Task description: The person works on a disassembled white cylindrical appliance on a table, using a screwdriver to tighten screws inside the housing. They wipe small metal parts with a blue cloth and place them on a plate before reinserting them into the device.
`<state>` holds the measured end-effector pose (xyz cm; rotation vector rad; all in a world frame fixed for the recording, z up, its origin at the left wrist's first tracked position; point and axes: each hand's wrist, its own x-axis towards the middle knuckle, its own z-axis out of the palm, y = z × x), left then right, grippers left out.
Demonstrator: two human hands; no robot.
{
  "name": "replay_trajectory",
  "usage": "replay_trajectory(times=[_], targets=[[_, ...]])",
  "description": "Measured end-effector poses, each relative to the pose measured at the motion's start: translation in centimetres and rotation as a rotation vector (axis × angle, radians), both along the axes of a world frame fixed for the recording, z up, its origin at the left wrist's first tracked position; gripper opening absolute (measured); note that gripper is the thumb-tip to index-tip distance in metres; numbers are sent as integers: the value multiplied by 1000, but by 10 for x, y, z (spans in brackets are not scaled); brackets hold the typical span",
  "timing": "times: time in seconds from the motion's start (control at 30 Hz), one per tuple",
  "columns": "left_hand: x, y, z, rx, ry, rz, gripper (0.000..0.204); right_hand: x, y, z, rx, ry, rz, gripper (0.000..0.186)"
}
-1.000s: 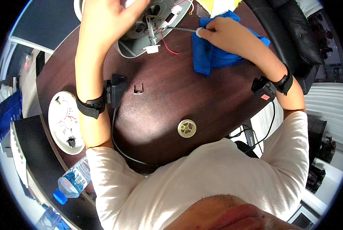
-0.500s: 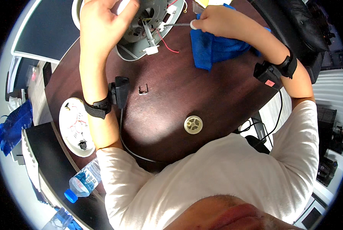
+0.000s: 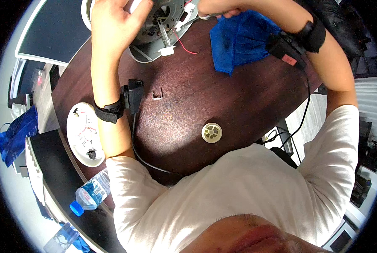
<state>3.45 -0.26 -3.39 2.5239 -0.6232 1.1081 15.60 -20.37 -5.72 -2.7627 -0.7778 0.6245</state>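
Observation:
An opened round appliance (image 3: pixel 148 33), with bare metal insides and loose red wires, lies at the table's upper edge. My left hand (image 3: pixel 114 25) grips its white rim; the fingertips run out of view at the top. In my right hand (image 3: pixel 220 7) is what looks like a screwdriver (image 3: pixel 191 21), its thin grey shaft pointing into the appliance near a white connector. The fingers curl round its handle, which is mostly hidden. Just below the right hand lies a crumpled blue cloth (image 3: pixel 234 44). A white switch-like piece (image 3: pixel 167 51) sits at the appliance's near side.
On the dark table (image 3: pixel 175 122) lie a small metal bracket (image 3: pixel 157 94) and a round cream spoked part (image 3: pixel 212 133). A white oval cover (image 3: pixel 72 137) with wires rests by my left forearm, near a water bottle (image 3: pixel 91 193). Cables trail from both wrist straps.
My right hand has moved left and up, closer to the appliance, and the screwdriver's shaft is now slanted. The left hand keeps its grip, almost unmoved.

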Motion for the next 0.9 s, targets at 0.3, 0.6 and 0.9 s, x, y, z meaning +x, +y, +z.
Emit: replay_trajectory(times=[0.3,0.6,0.9], targets=[[-3,-2,2,-38,19,40,51,-11,18,29,-183,32,94,27],[-4,-3,2,-38,45,50,50,-13,29,59,-367,40,219,22],[-3,-1,-1,-50,15,34,50,-22,11,83,-484,-32,373,18]])
